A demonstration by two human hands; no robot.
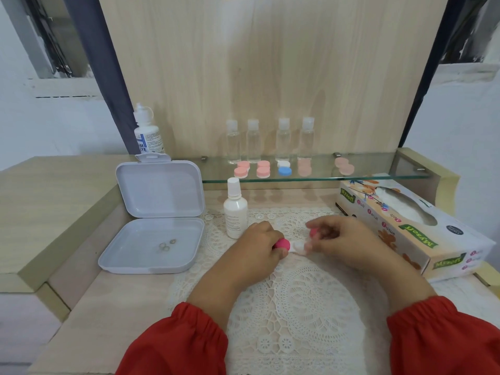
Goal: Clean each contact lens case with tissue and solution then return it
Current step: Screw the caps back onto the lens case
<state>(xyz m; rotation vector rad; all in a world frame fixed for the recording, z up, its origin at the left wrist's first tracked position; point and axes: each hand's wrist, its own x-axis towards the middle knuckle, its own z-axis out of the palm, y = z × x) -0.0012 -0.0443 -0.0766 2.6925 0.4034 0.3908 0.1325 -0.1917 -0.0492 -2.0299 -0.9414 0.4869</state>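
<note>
The left hand has a tight grip on the pink end of a contact lens case, held just above the lace mat on the tabletop. The right hand pinches a pink cap by the case's open white cup. 4 more cases sit on the glass shelf.

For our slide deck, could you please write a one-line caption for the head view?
Left hand and right hand hold a pink contact lens case over a lace mat.
</note>
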